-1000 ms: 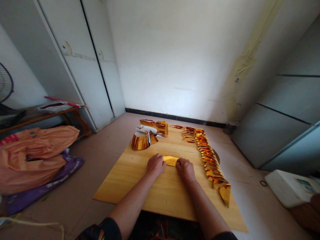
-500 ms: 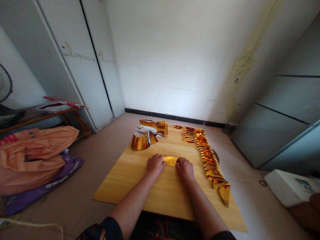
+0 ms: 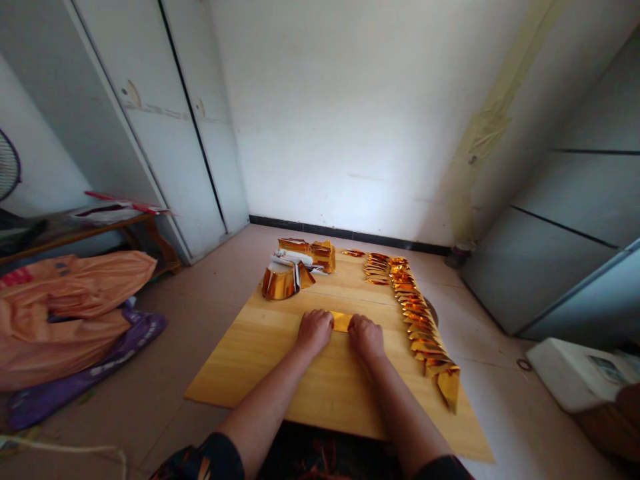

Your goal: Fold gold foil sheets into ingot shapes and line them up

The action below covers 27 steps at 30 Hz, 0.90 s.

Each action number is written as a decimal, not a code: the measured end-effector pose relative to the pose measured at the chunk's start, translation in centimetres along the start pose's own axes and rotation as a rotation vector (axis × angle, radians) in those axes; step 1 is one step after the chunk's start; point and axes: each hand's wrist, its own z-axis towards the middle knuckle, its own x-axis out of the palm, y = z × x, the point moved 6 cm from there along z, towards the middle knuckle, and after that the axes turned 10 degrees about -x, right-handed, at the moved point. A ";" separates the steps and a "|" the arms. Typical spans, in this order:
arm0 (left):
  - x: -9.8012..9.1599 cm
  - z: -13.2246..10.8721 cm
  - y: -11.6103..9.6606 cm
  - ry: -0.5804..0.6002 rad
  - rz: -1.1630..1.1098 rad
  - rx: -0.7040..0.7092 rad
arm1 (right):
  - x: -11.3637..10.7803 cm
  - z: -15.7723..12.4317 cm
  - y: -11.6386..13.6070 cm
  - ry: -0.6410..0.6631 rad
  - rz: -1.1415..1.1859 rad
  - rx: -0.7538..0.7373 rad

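Observation:
Between my hands a folded strip of gold foil paper [image 3: 342, 322] lies on the wooden board [image 3: 280, 360]. My left hand [image 3: 316, 331] is closed on the strip's left end, fingers curled over it. At the right end my right hand [image 3: 367, 335] grips it the same way. The fingertips of both hands are partly hidden. A long row of folded gold paper pieces [image 3: 417, 327] runs down the board's right side. Stacks of gold paper sheets [image 3: 281, 280] with white backs stand at the far left corner.
An orange plastic bag [image 3: 75, 307] and a purple bag [image 3: 90, 383] lie on the floor to the left, near a wooden bench [image 3: 150, 243]. A grey cabinet [image 3: 145, 127] stands behind them. To the right are a refrigerator [image 3: 565, 233] and a white box [image 3: 575, 373].
My hands have moved slightly closer together along the gold paper strip, so less of it shows between them. The row and stacks have stayed in place.

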 end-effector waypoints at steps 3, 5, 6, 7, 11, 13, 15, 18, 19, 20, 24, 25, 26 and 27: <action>0.1 0.2 0.4 0.007 -0.055 -0.033 | 0.0 0.1 0.0 0.018 0.001 0.028; 0.0 0.2 0.5 0.005 -0.074 -0.052 | 0.1 0.1 0.2 0.009 0.011 0.043; 0.0 0.2 0.5 0.005 -0.079 -0.061 | 0.1 0.1 0.2 0.002 0.013 0.051; -0.1 0.2 0.5 0.006 -0.083 -0.068 | 0.2 0.2 0.3 -0.004 0.012 0.060; -0.2 0.0 0.4 0.013 -0.082 -0.088 | 0.2 0.2 0.5 0.008 0.008 0.092; -0.3 0.0 0.3 0.022 -0.074 -0.099 | 0.2 0.3 0.5 0.023 0.015 0.109; -0.3 0.0 0.4 0.040 -0.073 -0.115 | 0.2 0.4 0.3 0.041 0.030 0.124; -0.2 0.1 0.6 0.064 -0.092 -0.131 | 0.3 0.5 -0.3 0.067 0.074 0.142; -0.2 0.2 0.6 0.070 -0.102 -0.130 | 0.4 0.5 -0.5 0.074 0.095 0.146; -0.2 0.3 0.8 0.075 -0.113 -0.126 | 0.4 0.5 -0.7 0.080 0.117 0.147; 0.0 0.5 1.2 0.094 -0.159 -0.087 | 0.5 0.6 -1.5 0.102 0.201 0.138; 0.1 0.5 1.3 0.098 -0.169 -0.076 | 0.5 0.6 -1.7 0.102 0.218 0.135; 0.1 0.5 1.3 0.101 -0.177 -0.064 | 0.5 0.6 -1.8 0.098 0.231 0.130; 0.2 0.5 1.4 0.100 -0.182 -0.054 | 0.4 0.6 -1.9 0.091 0.241 0.125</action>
